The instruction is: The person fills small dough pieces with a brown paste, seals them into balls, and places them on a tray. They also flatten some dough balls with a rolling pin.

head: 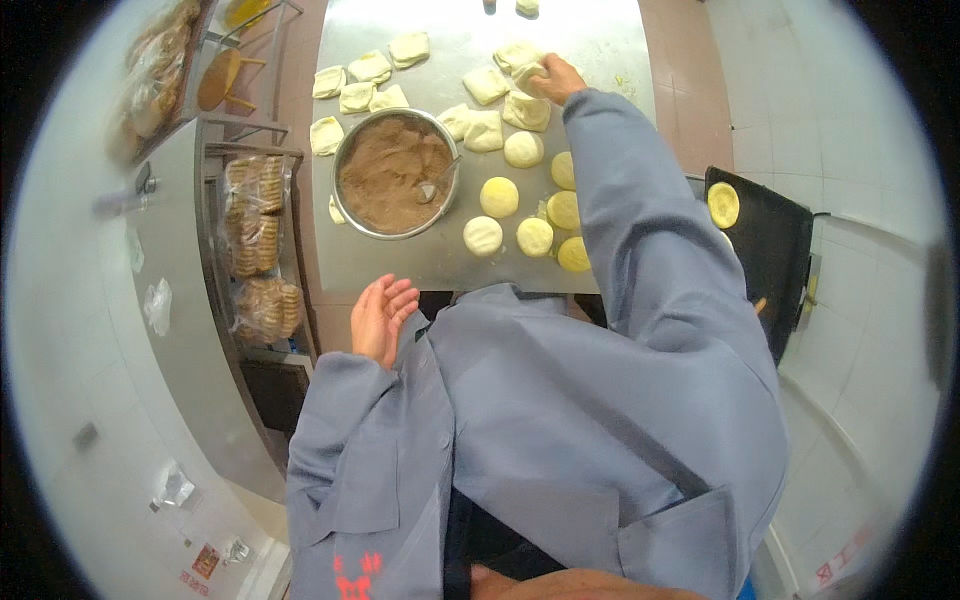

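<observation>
My right hand reaches to the far part of the metal table, its fingers gripping a folded piece of dough. Beside it lie several more folded dough squares. Nearer to me are several round flat dough cakes, some partly behind my right sleeve. My left hand is palm up off the table's near edge, fingers slightly curled, holding nothing. A steel bowl of brown powdery filling stands at the left, with a metal spoon in it. More dough squares lie behind the bowl.
To the right is a black griddle or tray with a round cake on it. A shelf unit at the left holds bagged baked rounds. Behind it stands a wooden stool. Two small items sit at the table's far end.
</observation>
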A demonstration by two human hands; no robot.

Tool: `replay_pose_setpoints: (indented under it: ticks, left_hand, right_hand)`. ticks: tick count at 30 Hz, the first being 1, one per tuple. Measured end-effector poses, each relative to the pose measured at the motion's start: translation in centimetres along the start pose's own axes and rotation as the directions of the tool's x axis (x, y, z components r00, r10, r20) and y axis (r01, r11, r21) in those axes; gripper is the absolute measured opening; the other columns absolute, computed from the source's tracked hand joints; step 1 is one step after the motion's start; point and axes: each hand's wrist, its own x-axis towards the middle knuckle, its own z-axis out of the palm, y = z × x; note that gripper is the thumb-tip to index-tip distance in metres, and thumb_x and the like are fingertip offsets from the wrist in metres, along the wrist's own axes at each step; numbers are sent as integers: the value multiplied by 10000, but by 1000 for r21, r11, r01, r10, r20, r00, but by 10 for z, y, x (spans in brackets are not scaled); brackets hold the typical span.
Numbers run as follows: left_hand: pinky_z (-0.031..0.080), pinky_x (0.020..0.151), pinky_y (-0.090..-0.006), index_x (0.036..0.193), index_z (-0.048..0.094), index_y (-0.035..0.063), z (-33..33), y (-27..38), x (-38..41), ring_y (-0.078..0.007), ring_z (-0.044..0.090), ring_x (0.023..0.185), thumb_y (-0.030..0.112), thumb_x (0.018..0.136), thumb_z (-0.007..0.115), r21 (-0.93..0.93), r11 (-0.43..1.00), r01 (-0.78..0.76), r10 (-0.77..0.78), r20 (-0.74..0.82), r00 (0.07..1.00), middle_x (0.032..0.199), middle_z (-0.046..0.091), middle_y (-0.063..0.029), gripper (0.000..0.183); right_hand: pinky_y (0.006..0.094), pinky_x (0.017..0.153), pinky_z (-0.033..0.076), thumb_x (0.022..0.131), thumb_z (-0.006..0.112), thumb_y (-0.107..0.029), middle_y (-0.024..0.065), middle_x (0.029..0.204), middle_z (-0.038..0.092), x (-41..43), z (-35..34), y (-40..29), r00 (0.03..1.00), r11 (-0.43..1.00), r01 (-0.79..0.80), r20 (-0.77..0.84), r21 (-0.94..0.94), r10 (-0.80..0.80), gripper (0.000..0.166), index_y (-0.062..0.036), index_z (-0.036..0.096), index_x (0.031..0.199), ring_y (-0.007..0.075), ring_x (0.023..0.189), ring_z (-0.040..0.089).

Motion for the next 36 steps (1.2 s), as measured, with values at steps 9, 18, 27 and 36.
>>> replay_pose_setpoints:
  ticks: [9, 18, 27, 36]
  left_hand:
    - [528, 928, -406, 1372, 421, -36, 95, 37, 33, -299, 579, 1179, 293, 1037, 514, 87, 982, -168, 150, 180, 972, 1273, 572, -183, 478]
    - [541, 777, -346, 1152, 642, -16, 103, 16, 89, -186, 649, 947, 298, 945, 677, -17, 955, -297, 295, 185, 937, 1078, 686, -125, 378]
    - [517, 689, -279, 991, 709, -20, 49, 37, 89, -102, 635, 780, 198, 926, 710, 37, 788, -614, 585, 267, 766, 879, 713, -41, 227]
    - [484, 643, -252, 963, 719, -8, -18, 52, 142, -68, 599, 730, 278, 980, 653, 43, 839, -542, 500, 331, 800, 823, 691, -6, 294]
  right_hand:
    - [357, 829, 512, 899, 705, -320, 181, 1089, 681, -168, 5, -107, 992, 409, -83, 34, 909, 125, 520, 107, 606, 1179, 228, 957, 641]
    - [485, 740, 485, 971, 546, -449, 305, 860, 646, -246, 42, -195, 968, 866, 17, -226, 499, 112, 505, 42, 639, 898, 486, 838, 616]
    - [347, 591, 436, 1013, 567, -329, 97, 660, 562, -263, 93, -229, 948, 616, 188, -305, 765, 89, 398, 30, 599, 843, 127, 645, 478]
    - [359, 612, 454, 998, 586, -299, 168, 704, 603, -264, 99, -274, 940, 821, 131, -334, 555, 75, 340, 16, 617, 876, 176, 631, 526]
